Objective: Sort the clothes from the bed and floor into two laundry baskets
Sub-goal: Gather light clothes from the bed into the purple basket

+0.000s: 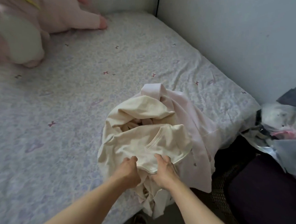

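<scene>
Both hands gripped the cream top [143,141] at its near hem, left hand [127,171] and right hand [163,171] close together. It lay on the bed [77,109] near the right edge, over a pink garment [193,123]. Lifting cream alone would probably keep the sorting clean.

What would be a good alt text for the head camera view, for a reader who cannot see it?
Both hands, the left hand and the right hand, grip a cream garment at the edge of a bed. A pale pink garment lies beneath it, and a pink plush toy rests at the far corner.
</scene>
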### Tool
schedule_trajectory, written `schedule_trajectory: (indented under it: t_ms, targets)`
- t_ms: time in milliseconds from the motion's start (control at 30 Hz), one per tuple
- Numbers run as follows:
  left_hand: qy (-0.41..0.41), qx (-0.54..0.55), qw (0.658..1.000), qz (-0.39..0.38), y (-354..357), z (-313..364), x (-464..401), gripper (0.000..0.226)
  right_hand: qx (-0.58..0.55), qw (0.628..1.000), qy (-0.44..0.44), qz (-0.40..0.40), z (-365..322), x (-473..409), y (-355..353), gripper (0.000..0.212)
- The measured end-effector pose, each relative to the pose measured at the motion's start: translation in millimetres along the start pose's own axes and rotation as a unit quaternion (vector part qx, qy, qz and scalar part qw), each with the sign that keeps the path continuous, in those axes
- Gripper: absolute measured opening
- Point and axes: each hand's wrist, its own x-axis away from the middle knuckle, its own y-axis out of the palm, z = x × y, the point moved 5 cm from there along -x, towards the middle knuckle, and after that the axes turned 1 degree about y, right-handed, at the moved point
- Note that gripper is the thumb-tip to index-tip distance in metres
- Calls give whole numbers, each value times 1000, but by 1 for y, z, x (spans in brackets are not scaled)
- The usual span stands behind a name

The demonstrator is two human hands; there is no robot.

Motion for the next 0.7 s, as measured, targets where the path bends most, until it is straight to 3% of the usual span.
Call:
schedule_trajectory:
  t_ms: [167, 267, 333, 433, 500, 567, 700]
  targets:
    - [-63, -1, 998, 0, 17, -25, -33, 66, 110, 991, -64, -28, -13, -40, 37, 84]
    - [-82, 6, 997, -15, 28, -40, -47, 70, 158, 985, -51, -47, -13, -60, 66, 92]
    - [-80, 4, 997, -22, 32, -44, -50, 67, 178, 983, -22, -31, -14, -68, 75, 79]
    - [-72, -9, 997, -17, 36, -50, -54, 61, 181, 982, -25, 52, -22, -77, 76, 42]
    - [-72, -11, 997, -11, 36, -51, -54, 62, 183, 979, -31, 86, -24, -79, 73, 37]
    - [-64, -3, 998, 8, 34, -52, -53, 59, 142, 985, -30, 91, -25, -80, 68, 37]
    - [-45, 25, 997, 52, 19, -50, -41, 57, -49, 989, 40, 131, -31, -67, 32, 33]
